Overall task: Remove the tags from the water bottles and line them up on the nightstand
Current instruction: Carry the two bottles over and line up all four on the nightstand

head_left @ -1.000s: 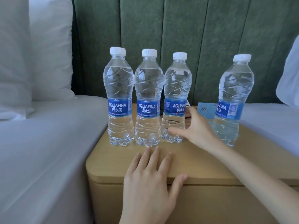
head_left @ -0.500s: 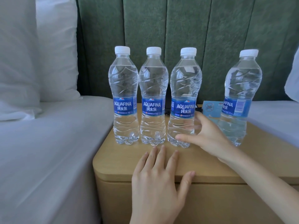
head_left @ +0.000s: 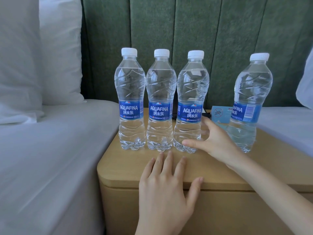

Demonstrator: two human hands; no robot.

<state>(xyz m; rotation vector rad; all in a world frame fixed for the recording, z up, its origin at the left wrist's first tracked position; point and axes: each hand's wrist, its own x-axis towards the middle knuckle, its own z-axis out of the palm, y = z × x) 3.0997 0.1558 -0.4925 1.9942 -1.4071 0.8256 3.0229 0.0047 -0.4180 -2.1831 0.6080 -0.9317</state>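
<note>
Three clear water bottles with white caps and blue labels stand side by side on the wooden nightstand [head_left: 211, 170]: a left bottle [head_left: 130, 102], a middle bottle [head_left: 160, 102] and a third bottle [head_left: 192, 102]. A fourth bottle [head_left: 250, 102] stands apart at the right. My right hand [head_left: 215, 139] curls around the lower right side of the third bottle, thumb at its base. My left hand [head_left: 166, 189] lies flat on the nightstand's front edge, fingers spread. None of the bottle necks carries a tag.
A light blue card [head_left: 220, 114] leans behind the bottles, with a black cable [head_left: 207, 114] beside it. White bedding [head_left: 50, 158] borders the nightstand on the left, more bedding [head_left: 288, 121] on the right. A green padded headboard [head_left: 186, 31] rises behind.
The third bottle has come forward and leftward into line beside the middle bottle, its label now facing front. My right hand stays at its base. My left hand has hardly moved.
</note>
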